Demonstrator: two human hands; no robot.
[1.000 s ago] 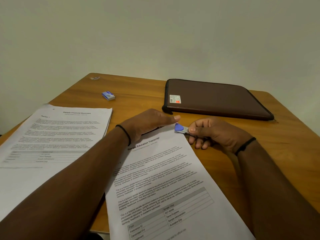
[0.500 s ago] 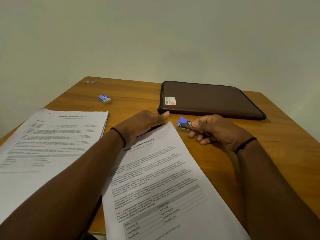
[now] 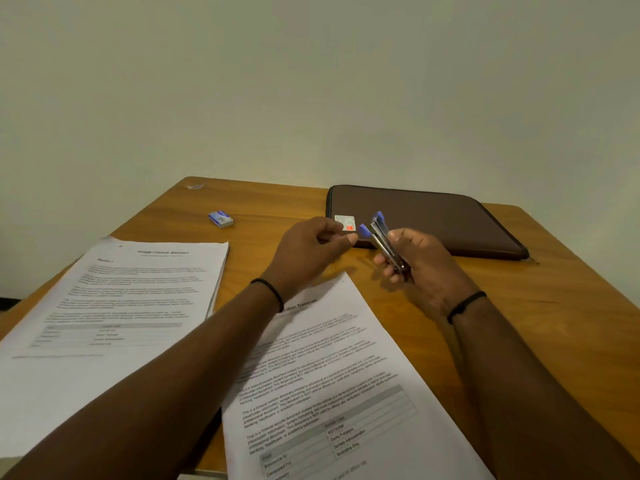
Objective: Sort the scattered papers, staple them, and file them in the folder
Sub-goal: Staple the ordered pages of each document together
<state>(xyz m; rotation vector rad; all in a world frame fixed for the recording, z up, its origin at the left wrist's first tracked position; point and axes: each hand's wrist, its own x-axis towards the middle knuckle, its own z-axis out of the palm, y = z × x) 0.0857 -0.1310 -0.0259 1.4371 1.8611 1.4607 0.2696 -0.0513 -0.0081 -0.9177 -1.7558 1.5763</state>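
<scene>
The small blue-and-silver metal stapler [image 3: 382, 242] was held above the wooden table [image 3: 540, 306], gripped by the right hand [image 3: 420, 265], its arms splayed apart. The left hand [image 3: 311, 252] pinched its blue tip. A white printed sheet [image 3: 332, 375] lay below; the brown zipped folder [image 3: 429, 216] sat near the far edge.

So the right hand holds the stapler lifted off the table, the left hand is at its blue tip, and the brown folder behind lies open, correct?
Not quite: the head view shows the brown folder lying closed. The rest stands: the right hand holds the stapler up, and the left hand is at its blue tip.
</scene>
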